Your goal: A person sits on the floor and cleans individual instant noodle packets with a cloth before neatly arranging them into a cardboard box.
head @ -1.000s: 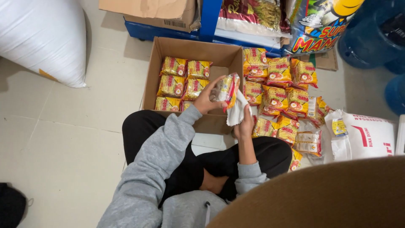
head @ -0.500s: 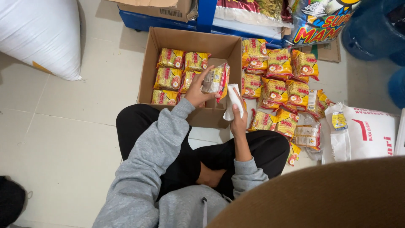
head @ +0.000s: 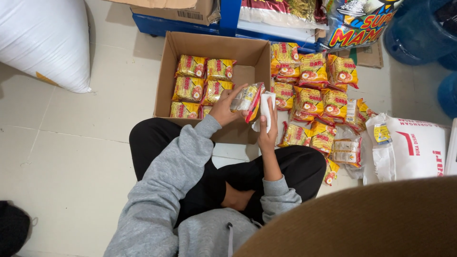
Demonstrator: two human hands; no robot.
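Nearest us, our right hand (head: 268, 134) is closed around a soft, crumpled white cloth (head: 264, 110), while our left hand (head: 223, 107) grips a glossy, crinkled yellow-and-red plastic noodle packet (head: 247, 98). The packet is held above the near edge of the open brown cardboard box (head: 164, 78), its long axis tilted, upper end pointing away and right. Farther right, similar packets (head: 314, 90) lie heaped on the pale tiled floor (head: 71, 143).

The person sits cross-legged, both grey-sleeved arms reaching forward. The left hand (head: 224, 107) is closed in a grip; the right hand (head: 267, 129) is raised upright, fingers clasped.
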